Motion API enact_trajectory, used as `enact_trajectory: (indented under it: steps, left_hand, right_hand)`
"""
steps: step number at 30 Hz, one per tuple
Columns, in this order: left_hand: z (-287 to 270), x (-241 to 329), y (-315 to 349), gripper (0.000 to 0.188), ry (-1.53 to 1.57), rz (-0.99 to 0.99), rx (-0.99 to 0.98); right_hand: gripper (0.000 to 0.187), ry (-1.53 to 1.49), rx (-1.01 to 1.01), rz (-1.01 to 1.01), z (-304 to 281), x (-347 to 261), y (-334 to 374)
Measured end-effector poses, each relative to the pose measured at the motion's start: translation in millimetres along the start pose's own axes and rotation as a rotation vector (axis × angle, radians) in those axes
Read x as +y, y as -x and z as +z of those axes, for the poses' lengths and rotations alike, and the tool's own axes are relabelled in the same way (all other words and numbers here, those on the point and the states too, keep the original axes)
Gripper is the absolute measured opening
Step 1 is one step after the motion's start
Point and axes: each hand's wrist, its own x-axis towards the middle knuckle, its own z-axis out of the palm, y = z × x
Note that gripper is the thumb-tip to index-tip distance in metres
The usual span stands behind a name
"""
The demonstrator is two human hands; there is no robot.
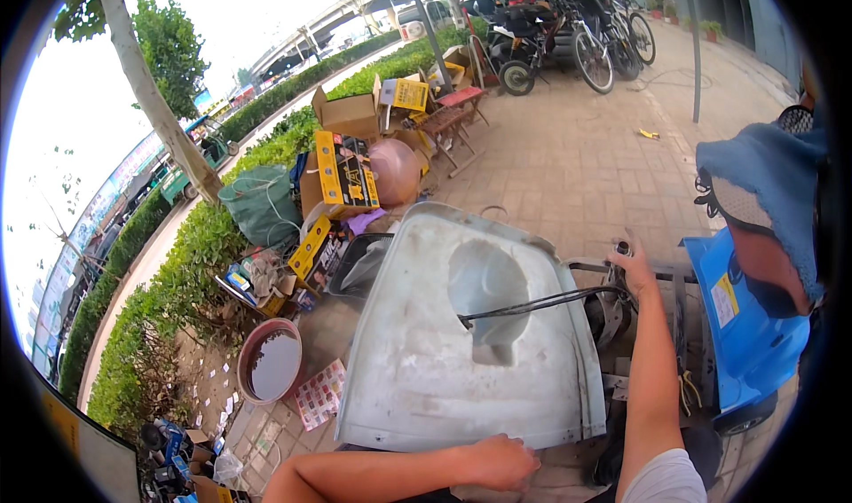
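Observation:
A pale grey-green vehicle body panel [404, 326] with a deep round recess stands in front of me, scuffed and dirty. Black cables [541, 304] come through a hole in it and run right to a dark metal frame [681, 326]. Out over that frame reaches my right hand [635, 268], its fingers closed around the end of a short metal column [621, 248]. My left hand [500, 462] is curled into a loose fist close to the panel's lower edge. Nothing shows in its fingers.
A blue vehicle body [754, 326] stands at right under a blue cloth [770, 179]. Left of the panel are a basin of dark liquid [275, 361], open cartons [346, 170] and a green sack [260, 203]. Bicycles [593, 55] and a folding stool [444, 126] stand farther off.

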Motion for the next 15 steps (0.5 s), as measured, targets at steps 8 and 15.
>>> enact_trajectory:
  steps: [8, 15]
  left_hand:
    - [-17.7, 0.7, 9.8, 0.037, 0.021, 0.134, 0.088]
    - [-5.3, -1.6, 11.9, 0.036, 0.036, 0.072, 0.070]
  right_hand:
    - [0.040, 0.731, 0.462, -0.165, 12.4, 21.8, -8.0]
    - [0.044, -0.003, -0.057, 0.009, -2.7, -8.6, 3.1]
